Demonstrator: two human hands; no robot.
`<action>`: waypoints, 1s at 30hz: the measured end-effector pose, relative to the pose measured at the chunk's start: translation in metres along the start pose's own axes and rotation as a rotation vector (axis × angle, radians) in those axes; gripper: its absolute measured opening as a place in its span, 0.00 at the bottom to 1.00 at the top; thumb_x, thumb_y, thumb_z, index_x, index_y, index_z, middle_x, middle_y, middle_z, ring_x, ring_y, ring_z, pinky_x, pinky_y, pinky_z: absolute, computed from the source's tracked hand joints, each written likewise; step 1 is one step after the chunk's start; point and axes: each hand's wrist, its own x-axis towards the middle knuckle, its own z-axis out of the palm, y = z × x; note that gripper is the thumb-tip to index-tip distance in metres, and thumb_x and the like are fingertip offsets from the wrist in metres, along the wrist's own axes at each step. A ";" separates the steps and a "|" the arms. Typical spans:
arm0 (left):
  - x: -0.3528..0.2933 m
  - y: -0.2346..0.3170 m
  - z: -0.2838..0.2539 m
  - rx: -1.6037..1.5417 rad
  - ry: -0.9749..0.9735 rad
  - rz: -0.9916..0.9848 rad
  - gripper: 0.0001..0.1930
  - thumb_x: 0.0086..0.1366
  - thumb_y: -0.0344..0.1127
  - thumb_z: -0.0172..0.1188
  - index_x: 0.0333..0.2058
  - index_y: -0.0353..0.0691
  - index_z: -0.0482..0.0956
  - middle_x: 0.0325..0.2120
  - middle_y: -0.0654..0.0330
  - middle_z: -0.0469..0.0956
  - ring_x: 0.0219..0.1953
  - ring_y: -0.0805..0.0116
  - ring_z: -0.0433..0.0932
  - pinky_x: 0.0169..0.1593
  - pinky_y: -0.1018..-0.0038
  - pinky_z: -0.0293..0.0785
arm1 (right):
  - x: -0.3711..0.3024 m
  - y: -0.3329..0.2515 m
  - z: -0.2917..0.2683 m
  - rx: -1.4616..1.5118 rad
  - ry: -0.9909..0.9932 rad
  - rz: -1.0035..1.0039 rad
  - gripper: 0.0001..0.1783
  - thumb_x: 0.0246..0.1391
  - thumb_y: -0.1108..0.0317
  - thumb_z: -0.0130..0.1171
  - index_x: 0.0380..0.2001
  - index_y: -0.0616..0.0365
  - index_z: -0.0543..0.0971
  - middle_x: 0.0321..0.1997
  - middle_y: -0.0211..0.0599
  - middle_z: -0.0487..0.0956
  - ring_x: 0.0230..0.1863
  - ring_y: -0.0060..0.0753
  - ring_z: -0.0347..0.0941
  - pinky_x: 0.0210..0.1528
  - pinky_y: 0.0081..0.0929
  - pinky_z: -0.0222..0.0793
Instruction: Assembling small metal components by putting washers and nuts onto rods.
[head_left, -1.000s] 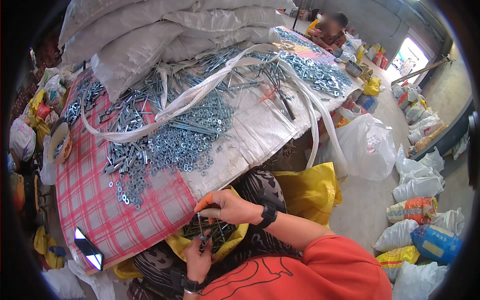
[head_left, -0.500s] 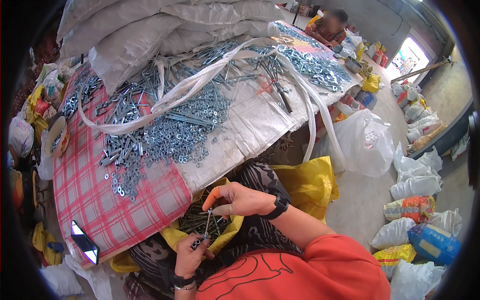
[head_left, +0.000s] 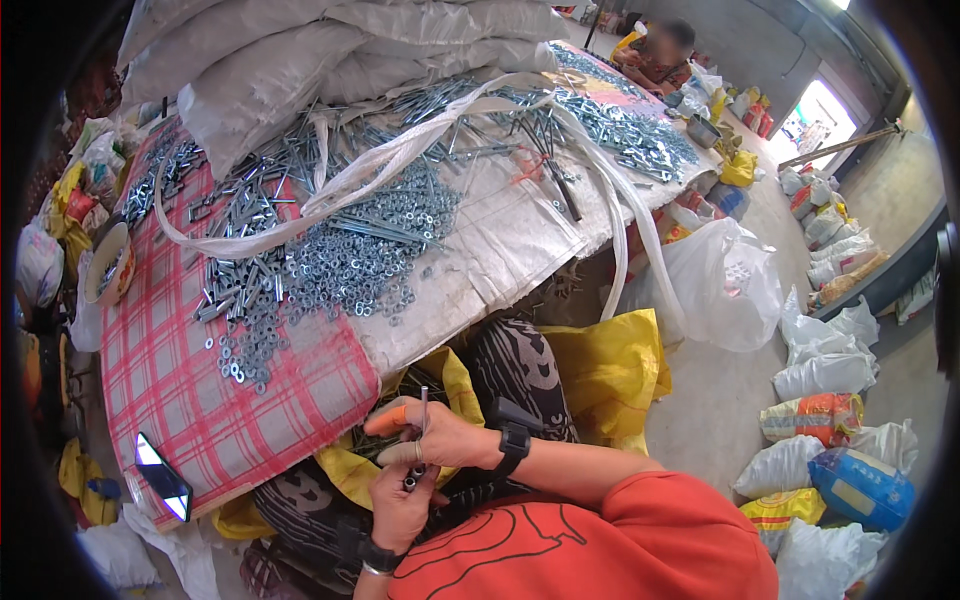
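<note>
Over my lap, my right hand (head_left: 450, 440), with an orange cover on one finger, pinches a thin metal rod (head_left: 424, 402) that stands upright past the fingers. Just below it, my left hand (head_left: 398, 508) is closed around small metal sleeves (head_left: 411, 480), whose round ends show. The two hands touch or nearly touch; the rod's lower end is hidden between them. Beneath them a yellow sack (head_left: 345, 470) lies open between my knees, with long metal rods or bolts (head_left: 405, 390) inside, partly covered by my hands.
On the table's checked cloth (head_left: 240, 430) lie heaped washers and nuts (head_left: 350, 265), sleeves (head_left: 245, 285) and bolts. A white strap (head_left: 290, 240) loops across them. Stacked white sacks (head_left: 270, 90) stand behind. A phone (head_left: 163, 478) rests at the near-left corner. Another person (head_left: 655, 65) sits at the far end.
The rod, earlier spanning from my right fingers down to the left hand, now sticks up above my right hand. Both hands have come closer together, the right one lower.
</note>
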 end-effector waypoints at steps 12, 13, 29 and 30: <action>0.007 -0.001 -0.009 0.770 0.303 0.566 0.06 0.64 0.28 0.59 0.30 0.32 0.74 0.21 0.61 0.71 0.19 0.73 0.73 0.22 0.76 0.67 | 0.003 -0.014 0.002 0.608 -0.190 0.131 0.32 0.65 0.56 0.49 0.66 0.60 0.58 0.62 0.38 0.68 0.64 0.30 0.61 0.67 0.31 0.52; 0.007 0.006 -0.006 0.307 0.361 0.178 0.07 0.63 0.31 0.60 0.30 0.35 0.72 0.23 0.57 0.73 0.19 0.70 0.75 0.22 0.74 0.68 | 0.002 -0.008 -0.002 0.723 -0.253 0.124 0.32 0.65 0.55 0.48 0.66 0.61 0.58 0.62 0.39 0.67 0.65 0.30 0.60 0.67 0.31 0.51; 0.012 0.006 -0.022 -0.275 0.055 -0.140 0.11 0.67 0.37 0.57 0.32 0.34 0.71 0.22 0.63 0.74 0.17 0.72 0.77 0.21 0.79 0.72 | 0.014 -0.016 -0.014 0.285 -0.054 0.422 0.07 0.53 0.74 0.62 0.37 0.61 0.81 0.32 0.27 0.78 0.39 0.21 0.75 0.42 0.20 0.71; 0.013 0.001 -0.021 0.118 0.148 0.039 0.09 0.66 0.33 0.57 0.31 0.34 0.71 0.20 0.62 0.72 0.18 0.72 0.77 0.21 0.78 0.71 | 0.016 -0.014 -0.010 0.009 -0.029 0.355 0.06 0.51 0.72 0.64 0.33 0.61 0.81 0.30 0.31 0.78 0.35 0.22 0.76 0.37 0.21 0.71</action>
